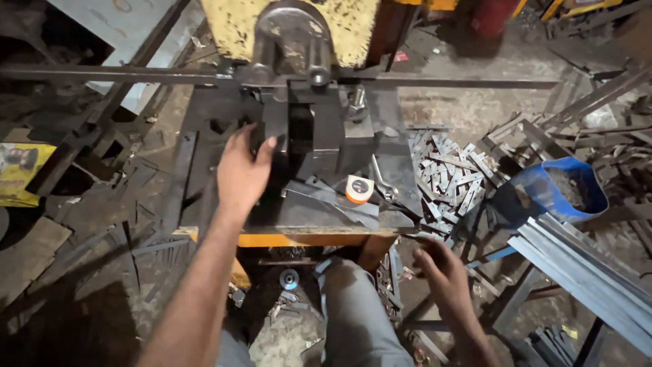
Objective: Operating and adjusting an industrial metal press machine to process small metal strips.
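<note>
My left hand (241,170) reaches forward and rests, fingers apart, on the dark steel die block (319,132) of a yellow metal-cutting machine (292,27); it holds nothing. My right hand (441,268) hangs lower, below the machine table's front edge (305,238), fingers loosely curled toward a pile of short cut steel strips (448,177). Whether it holds a strip cannot be told. A long steel flat bar (136,75) runs across the machine from left to right. An orange and white tape measure (359,189) and a wrench (384,183) lie on the table.
A blue bucket (550,194) of scrap stands right of the strips. A bundle of long grey steel bars (584,272) lies at the lower right. Scrap offcuts litter the floor. My knee in grey trousers (353,306) is under the table.
</note>
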